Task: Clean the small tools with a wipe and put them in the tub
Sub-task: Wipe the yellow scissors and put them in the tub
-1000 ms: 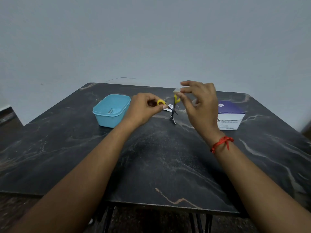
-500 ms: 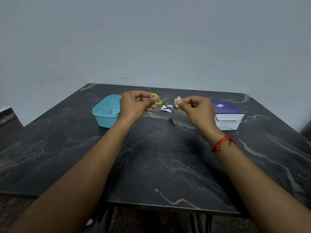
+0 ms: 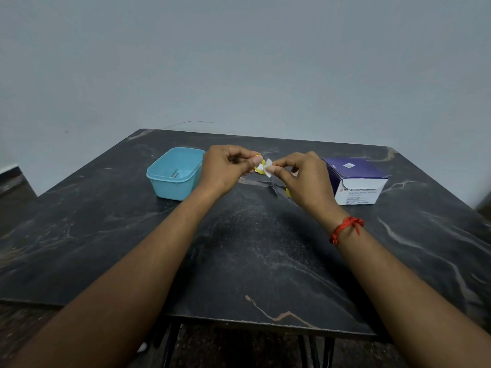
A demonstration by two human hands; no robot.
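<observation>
My left hand [image 3: 225,168] pinches one yellow ring of a small pair of scissors [image 3: 273,185] above the table's middle. The dark blades hang spread open below my fingers. The other yellow ring peeks out under my right hand [image 3: 305,179]. That hand pinches a small white wipe [image 3: 268,163] against the ring beside my left thumb. A light blue tub [image 3: 170,191] stands just left of my left hand, with a small metal tool [image 3: 175,173] lying inside it.
A purple and white box of alcohol swabs [image 3: 356,181] stands right of my right hand, its flap open. The dark marble table [image 3: 252,248] ends at a near edge below my forearms; a grey wall rises behind it.
My right hand dropped from its raised position and closed in on the left. The wipe now presses on the yellow ring at my left thumb. The scissors have spread further open.
</observation>
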